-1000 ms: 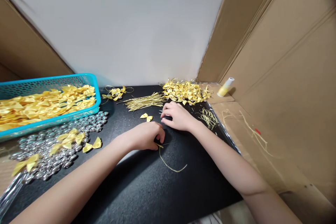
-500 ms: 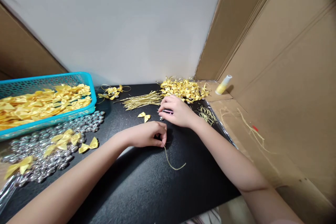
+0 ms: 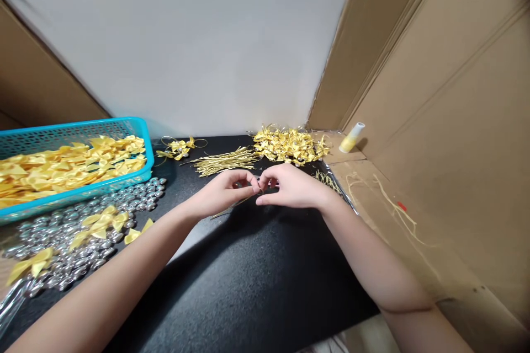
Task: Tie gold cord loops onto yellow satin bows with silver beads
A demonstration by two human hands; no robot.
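My left hand (image 3: 232, 190) pinches a thin gold cord (image 3: 226, 213) between thumb and forefinger, its tail trailing left under the hand. Close against those fingertips is my right hand (image 3: 292, 186), forefinger curled and thumb a little apart. Partly hidden inside the right hand lies a thin pinkish-purple tool (image 3: 273, 183) whose kind I cannot make out. Both hands are just above the black table (image 3: 248, 281). Behind them lie a bundle of gold cords (image 3: 226, 161) and a heap of yellow bows with cord loops and silver beads (image 3: 290, 144).
At left stands a blue basket (image 3: 147, 149) of yellow satin bows (image 3: 74, 165). Silver beads (image 3: 83, 248) spread before it, with loose bows (image 3: 101, 222) on them. A yellow-and-white cone (image 3: 351, 138) stands at right by cardboard walls (image 3: 434, 94). Tangled cord pieces (image 3: 327, 181) lie near the table's right edge.
My left hand has lifted away from me, swinging the cord's tail leftward. The right hand has come down slightly to meet it. The small bow and bead beside them are now hidden.
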